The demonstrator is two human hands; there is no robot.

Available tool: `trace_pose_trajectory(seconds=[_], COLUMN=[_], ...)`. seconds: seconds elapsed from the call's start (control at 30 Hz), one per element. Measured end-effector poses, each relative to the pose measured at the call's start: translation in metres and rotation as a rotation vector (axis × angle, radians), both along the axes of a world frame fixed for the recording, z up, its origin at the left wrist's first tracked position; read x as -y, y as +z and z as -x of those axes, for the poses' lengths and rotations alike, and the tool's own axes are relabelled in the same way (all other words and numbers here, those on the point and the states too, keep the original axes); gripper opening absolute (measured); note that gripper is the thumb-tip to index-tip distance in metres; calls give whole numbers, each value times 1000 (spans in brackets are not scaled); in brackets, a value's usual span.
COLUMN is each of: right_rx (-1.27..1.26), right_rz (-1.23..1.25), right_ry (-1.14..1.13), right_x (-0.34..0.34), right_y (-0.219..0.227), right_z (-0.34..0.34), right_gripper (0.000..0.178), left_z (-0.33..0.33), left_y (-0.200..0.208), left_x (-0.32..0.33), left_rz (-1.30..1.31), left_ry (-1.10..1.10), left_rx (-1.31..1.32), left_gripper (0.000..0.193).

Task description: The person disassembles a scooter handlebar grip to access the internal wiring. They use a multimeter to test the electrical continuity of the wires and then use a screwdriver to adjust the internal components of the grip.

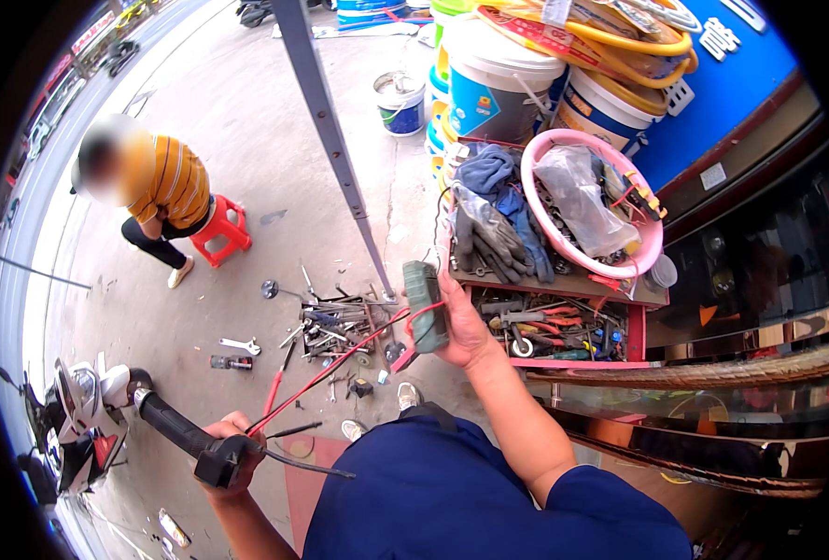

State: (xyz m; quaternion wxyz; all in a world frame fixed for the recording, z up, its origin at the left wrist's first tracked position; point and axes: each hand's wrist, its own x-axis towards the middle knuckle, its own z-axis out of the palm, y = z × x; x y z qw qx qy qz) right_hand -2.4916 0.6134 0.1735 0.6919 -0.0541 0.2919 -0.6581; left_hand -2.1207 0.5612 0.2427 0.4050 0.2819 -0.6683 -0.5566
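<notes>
My left hand (234, 427), low on the left, is closed around the black switch housing at the end of a handlebar throttle grip (174, 422). A dark cable trails from the housing. Red and black test leads (335, 364) run from that hand up to a multimeter in a dark green case (422, 297). My right hand (466, 329) grips this meter from its right side, above the ground; its display cannot be seen. A red probe (273, 392) sticks up beside my left hand, and a black probe (295, 429) points right.
Loose tools (340, 327) lie heaped on the ground ahead, with a wrench (241, 346) nearby. An open tool drawer (564, 327), gloves (498, 224) and a pink basin (657, 247) are right. A metal post (326, 121) stands ahead. Someone (172, 182) sits on a red stool (223, 233).
</notes>
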Motion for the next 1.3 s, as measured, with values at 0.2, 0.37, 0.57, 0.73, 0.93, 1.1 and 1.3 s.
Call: trace_pose_trajectory(seconds=[0.2, 0.37, 0.57, 0.73, 0.93, 1.1, 1.3], right_rx=[328, 231, 211, 68, -117, -257, -285], right_rz=[-70, 135, -4, 26, 136, 178, 183], right_ry=[-45, 109, 93, -149, -320, -361, -315], right_x=[22, 31, 29, 24, 11, 9, 4], right_y=[-37, -66, -50, -70, -11, -6, 9], right_z=[-34, -36, -29, -1, 34, 48, 63], right_gripper=[75, 60, 50, 24, 23, 32, 41], left_z=[-5, -23, -62, -105, -172, -149, -149], left_y=[19, 46, 65, 36, -10, -6, -8], left_x=[-17, -21, -21, -29, -35, -42, -43], left_rz=[-329, -132, -71, -106, -556, -745, -713], left_ry=[-94, -93, 47, 445, 329, 394, 391], left_rx=[-467, -389, -515, -173, -204, 472, 411], left_gripper=[29, 31, 30, 29, 50, 49, 29])
